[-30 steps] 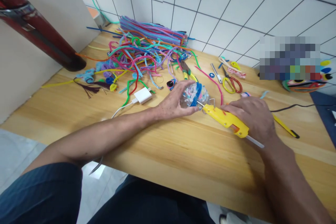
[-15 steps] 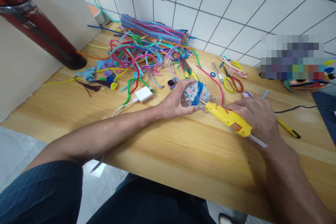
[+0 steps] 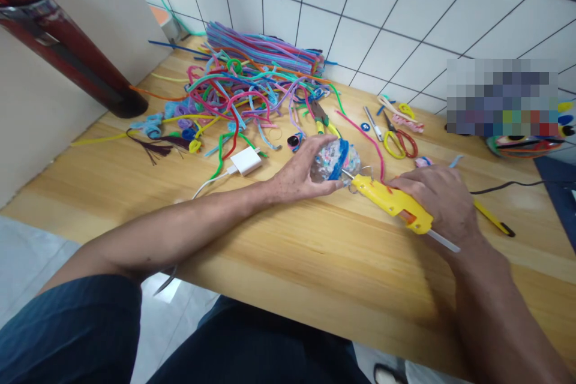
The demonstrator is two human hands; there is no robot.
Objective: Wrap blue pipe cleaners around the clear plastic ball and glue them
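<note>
My left hand (image 3: 306, 171) is closed around a clear rounded object (image 3: 324, 159) with colourful bits inside and a blue fuzzy band (image 3: 341, 159) across it. My right hand (image 3: 443, 201) grips a yellow hot glue gun (image 3: 387, 197), and a translucent glue stick (image 3: 443, 241) sticks out of its back end. The metal nozzle points left and meets, or nearly meets, the edge of the blue band. Just behind the clear object lie pliers with green and yellow handles (image 3: 320, 123). A small black eye-like piece (image 3: 293, 141) is beside my left fingers.
A tangle of pipe cleaners (image 3: 243, 93) and a thick bundle of them (image 3: 265, 51) lie along the tiled wall. A white charger (image 3: 245, 161) with its cable is left of my hand. Scissors (image 3: 396, 143) and a yellow cutter (image 3: 495, 219) lie right. A dark red cylinder (image 3: 76, 42) leans at far left.
Almost nothing differs. Both hands keep their places, with the glue gun's nozzle still at the blue band; the view has shifted very slightly.
</note>
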